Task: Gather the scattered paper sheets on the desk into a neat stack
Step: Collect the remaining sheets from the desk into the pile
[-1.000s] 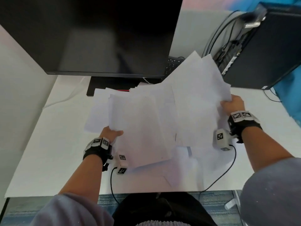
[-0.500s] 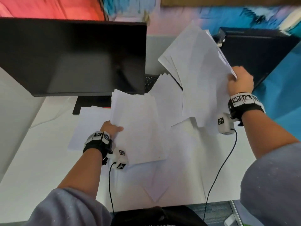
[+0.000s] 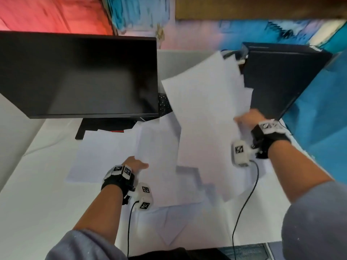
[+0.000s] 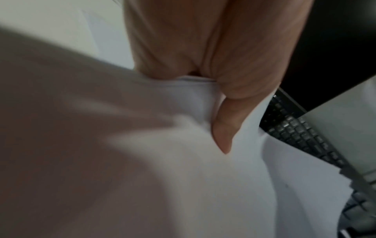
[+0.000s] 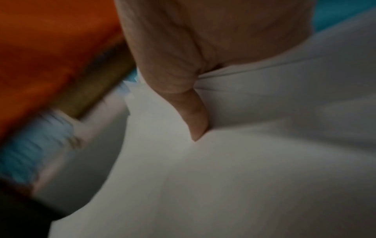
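Several white paper sheets are spread over the white desk (image 3: 37, 203). My right hand (image 3: 247, 119) grips a bundle of sheets (image 3: 206, 109) at its right edge and holds it raised and tilted above the desk. In the right wrist view the thumb (image 5: 195, 116) pinches that bundle (image 5: 244, 161). My left hand (image 3: 135, 164) grips another set of sheets (image 3: 157, 156) at its left edge, low over the desk. In the left wrist view the thumb (image 4: 223, 128) presses on this paper (image 4: 162, 161). More loose sheets (image 3: 105, 154) lie flat under and around both hands.
A black monitor (image 3: 78, 76) on its stand (image 3: 105, 126) fills the back left. Behind the paper lies a black keyboard (image 3: 165, 106). A black computer case (image 3: 277, 77) stands at the back right, close to the raised bundle. Wrist camera cables (image 3: 244, 203) trail over the front edge.
My right hand has brought its bundle down and toward the centre. My left hand's sheets have dropped lower toward the desk. The head view has tilted up slightly.
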`<state>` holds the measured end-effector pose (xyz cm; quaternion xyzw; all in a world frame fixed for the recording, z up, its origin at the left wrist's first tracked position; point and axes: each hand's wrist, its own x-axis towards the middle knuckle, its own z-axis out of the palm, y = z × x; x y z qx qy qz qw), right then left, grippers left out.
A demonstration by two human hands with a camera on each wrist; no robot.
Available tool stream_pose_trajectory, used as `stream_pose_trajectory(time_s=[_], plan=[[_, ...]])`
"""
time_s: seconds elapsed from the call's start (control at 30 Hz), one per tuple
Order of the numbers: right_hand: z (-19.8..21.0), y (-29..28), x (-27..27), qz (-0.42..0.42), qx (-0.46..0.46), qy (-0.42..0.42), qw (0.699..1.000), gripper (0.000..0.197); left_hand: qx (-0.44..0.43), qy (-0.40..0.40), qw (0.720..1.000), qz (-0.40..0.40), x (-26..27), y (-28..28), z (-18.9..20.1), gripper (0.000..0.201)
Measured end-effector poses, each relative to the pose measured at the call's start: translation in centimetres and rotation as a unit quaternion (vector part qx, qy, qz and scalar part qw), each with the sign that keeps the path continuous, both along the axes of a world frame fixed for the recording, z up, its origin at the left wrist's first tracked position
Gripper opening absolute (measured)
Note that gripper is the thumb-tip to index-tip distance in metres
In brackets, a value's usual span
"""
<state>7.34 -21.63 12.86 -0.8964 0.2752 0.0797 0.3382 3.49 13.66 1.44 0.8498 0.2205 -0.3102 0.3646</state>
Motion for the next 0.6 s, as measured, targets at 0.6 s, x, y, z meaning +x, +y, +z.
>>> stream_pose_trajectory(time_s=[0.6], plan=[[-17.7, 12.4, -6.2, 0.159, 0.188, 0.085, 0.965, 0.098, -0.171, -0.01, 0.95, 0.261, -0.6, 0.0, -5.5, 0.089]])
